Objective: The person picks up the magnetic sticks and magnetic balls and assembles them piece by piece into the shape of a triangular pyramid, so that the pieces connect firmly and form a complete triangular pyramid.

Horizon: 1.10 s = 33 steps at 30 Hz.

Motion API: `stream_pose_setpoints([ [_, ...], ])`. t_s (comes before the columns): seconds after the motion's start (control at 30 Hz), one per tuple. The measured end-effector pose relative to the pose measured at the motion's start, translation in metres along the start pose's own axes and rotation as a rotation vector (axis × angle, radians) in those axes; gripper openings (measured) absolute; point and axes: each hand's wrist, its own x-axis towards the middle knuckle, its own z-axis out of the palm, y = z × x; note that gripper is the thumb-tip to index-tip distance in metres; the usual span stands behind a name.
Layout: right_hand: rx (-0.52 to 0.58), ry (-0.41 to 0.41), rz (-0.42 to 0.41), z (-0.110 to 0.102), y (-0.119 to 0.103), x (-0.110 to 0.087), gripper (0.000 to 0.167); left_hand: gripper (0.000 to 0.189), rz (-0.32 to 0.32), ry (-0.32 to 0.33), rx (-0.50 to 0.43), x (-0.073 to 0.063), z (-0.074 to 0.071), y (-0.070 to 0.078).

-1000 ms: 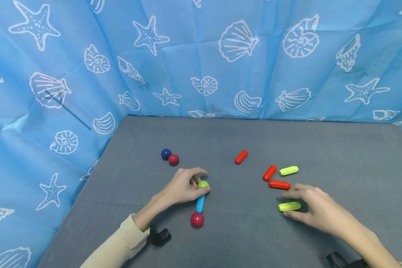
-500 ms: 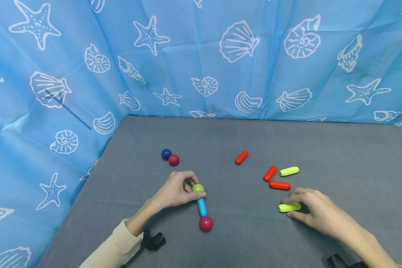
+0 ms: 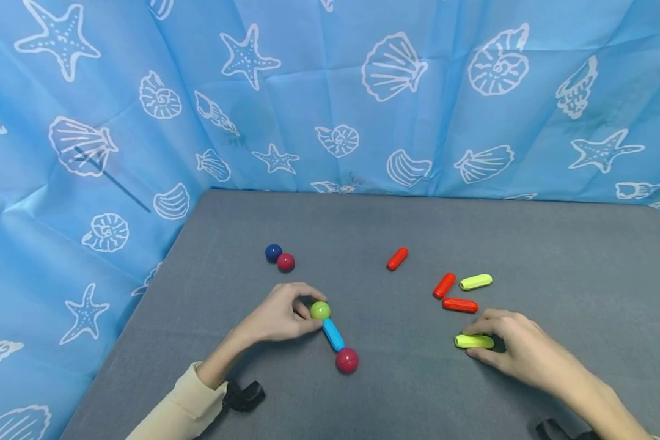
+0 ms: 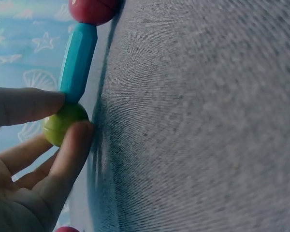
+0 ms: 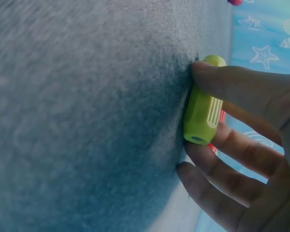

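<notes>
My left hand [image 3: 283, 311] pinches a green ball [image 3: 320, 310] between thumb and fingers. A short blue rod [image 3: 333, 335] joins that ball to a crimson ball [image 3: 347, 360], which lies toward the near side of the table. In the left wrist view the three pieces form one line, the green ball [image 4: 65, 123] at the fingertips. On the right, my right hand [image 3: 519, 345] grips a yellow-green rod [image 3: 467, 341] by its sides, thumb on the near side. The right wrist view shows the rod [image 5: 203, 108] close against the grey cloth, its ribbed side and hollow end visible.
A dark blue ball [image 3: 273, 253] and another crimson ball [image 3: 286, 263] sit side by side at the back left. Beyond the right hand lie red rods [image 3: 444, 285] and a second yellow-green rod [image 3: 475, 282]. A blue shell-print curtain [image 3: 308, 98] hangs behind the grey table [image 3: 363, 403].
My left hand has drawn the green ball left and toward me, while the crimson end has swung right. The right-hand fingers have closed in on the yellow-green rod, which has barely moved.
</notes>
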Motion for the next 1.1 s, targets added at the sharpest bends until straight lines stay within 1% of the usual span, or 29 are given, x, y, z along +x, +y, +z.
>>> stream_pose_setpoints([
  [0.1,0.028,-0.031,0.019,-0.001,-0.002,0.002,0.023,0.030,0.021,0.014,0.026,0.000,0.001,0.000],
  [0.2,0.037,-0.028,0.013,-0.001,-0.004,0.006,0.023,0.028,0.039,0.014,0.040,0.000,0.003,0.000],
  [0.33,0.026,-0.007,-0.010,-0.001,-0.009,0.012,0.023,0.027,0.046,0.006,0.041,-0.001,0.006,0.002],
  [0.4,0.022,-0.013,-0.012,-0.002,-0.012,0.015,0.023,0.024,0.056,0.003,0.044,-0.001,0.007,0.003],
  [0.47,0.022,-0.038,-0.002,-0.003,-0.015,0.019,0.023,0.022,0.059,0.001,0.051,-0.001,0.008,0.005],
  [0.6,0.023,-0.069,0.015,-0.005,-0.023,0.030,0.023,0.021,0.055,-0.005,0.058,-0.002,0.010,0.008],
  [0.73,0.013,-0.062,0.011,-0.007,-0.031,0.042,0.022,0.021,0.046,-0.010,0.058,-0.003,0.012,0.010],
  [0.97,0.001,-0.058,-0.009,-0.004,-0.048,0.062,0.025,0.021,0.087,-0.009,0.068,-0.002,0.015,0.009],
  [1.1,0.012,-0.063,-0.035,-0.002,-0.056,0.073,0.026,0.021,0.094,-0.019,0.055,-0.002,0.015,0.008],
])
